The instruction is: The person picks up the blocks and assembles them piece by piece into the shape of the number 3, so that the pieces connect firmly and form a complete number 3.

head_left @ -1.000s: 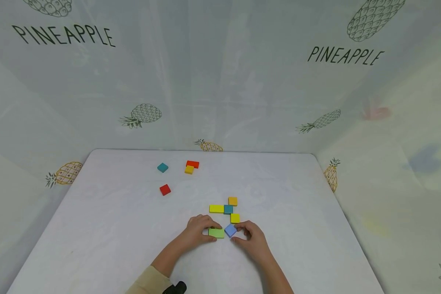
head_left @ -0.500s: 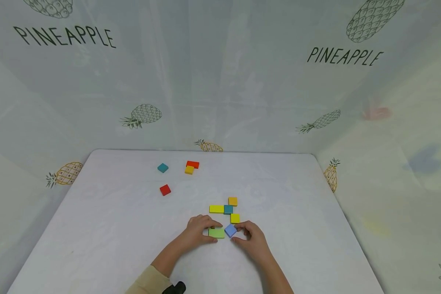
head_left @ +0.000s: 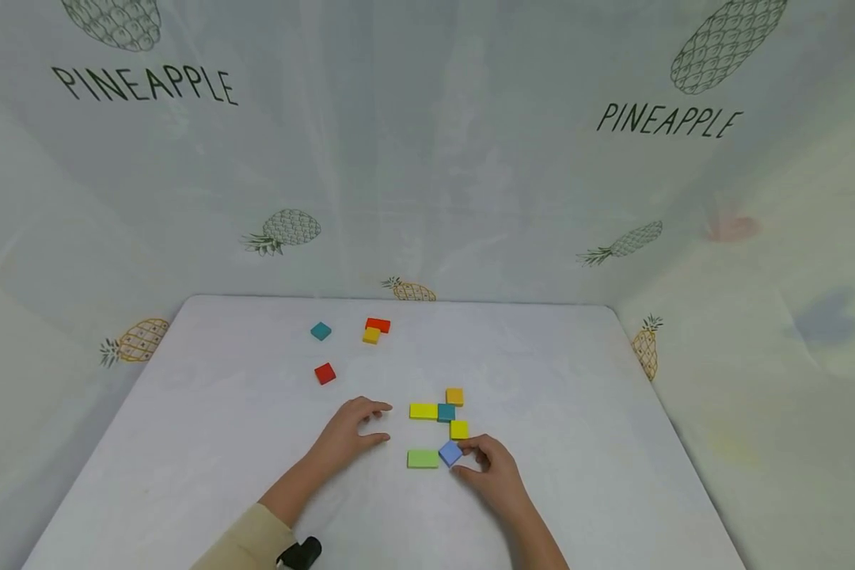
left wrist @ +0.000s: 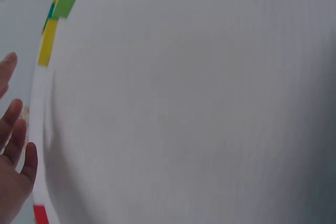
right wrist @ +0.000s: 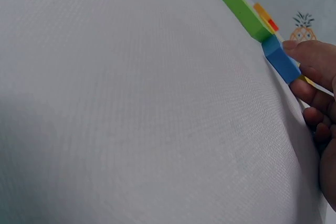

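At the right end of the green block point(head_left: 423, 459), which lies lengthwise left to right, sits the blue block point(head_left: 450, 454), turned askew, pinched by the right hand point(head_left: 497, 475); the left hand point(head_left: 343, 434), fingers apart, holds nothing, off past the green block's left end.

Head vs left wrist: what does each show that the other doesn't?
Only head: the right hand, the tan fabric sleeve and the black "PINEAPPLE" lettering.

Only left wrist: no extra object I can make out, just a closer angle on the left hand, cut off by the frame edge.

Both: that left hand, the green rectangular block, the yellow rectangular block and the white tabletop.
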A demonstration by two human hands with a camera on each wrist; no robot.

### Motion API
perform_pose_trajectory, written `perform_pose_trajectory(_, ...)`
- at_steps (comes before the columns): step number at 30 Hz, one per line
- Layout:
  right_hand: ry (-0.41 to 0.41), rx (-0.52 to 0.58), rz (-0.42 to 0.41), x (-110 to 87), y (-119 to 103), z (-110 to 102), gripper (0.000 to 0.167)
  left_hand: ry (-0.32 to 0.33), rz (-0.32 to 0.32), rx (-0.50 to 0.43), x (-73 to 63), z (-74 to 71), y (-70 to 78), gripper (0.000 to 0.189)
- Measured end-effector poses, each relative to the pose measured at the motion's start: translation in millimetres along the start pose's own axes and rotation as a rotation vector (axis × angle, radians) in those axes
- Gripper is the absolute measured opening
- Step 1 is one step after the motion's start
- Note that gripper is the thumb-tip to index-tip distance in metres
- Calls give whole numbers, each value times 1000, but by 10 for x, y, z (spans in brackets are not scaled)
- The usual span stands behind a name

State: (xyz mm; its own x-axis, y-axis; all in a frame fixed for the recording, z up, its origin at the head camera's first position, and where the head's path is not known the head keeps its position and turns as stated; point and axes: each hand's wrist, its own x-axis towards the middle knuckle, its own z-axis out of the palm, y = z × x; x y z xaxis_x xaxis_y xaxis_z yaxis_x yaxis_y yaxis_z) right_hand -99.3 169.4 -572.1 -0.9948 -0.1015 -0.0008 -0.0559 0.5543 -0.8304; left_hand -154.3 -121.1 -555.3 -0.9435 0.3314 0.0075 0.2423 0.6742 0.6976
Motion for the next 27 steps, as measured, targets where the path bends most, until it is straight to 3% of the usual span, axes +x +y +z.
perform_pose_trajectory(5,-11,-1,6,-9,19,-1,32,57,-41,34,25,-217,-232,48)
perform_pose_trajectory(13,-16,5,10,-22,11,-8,32,126,-33,127,78,-507,-507,48)
perform_pose_trajectory(18,-21,10,2,-16,2,-15,32,176,-16,145,127,-620,-620,52)
perform_pose_trajectory(27,-19,6,-5,-8,-5,-13,32,175,-112,159,244,-745,-758,63)
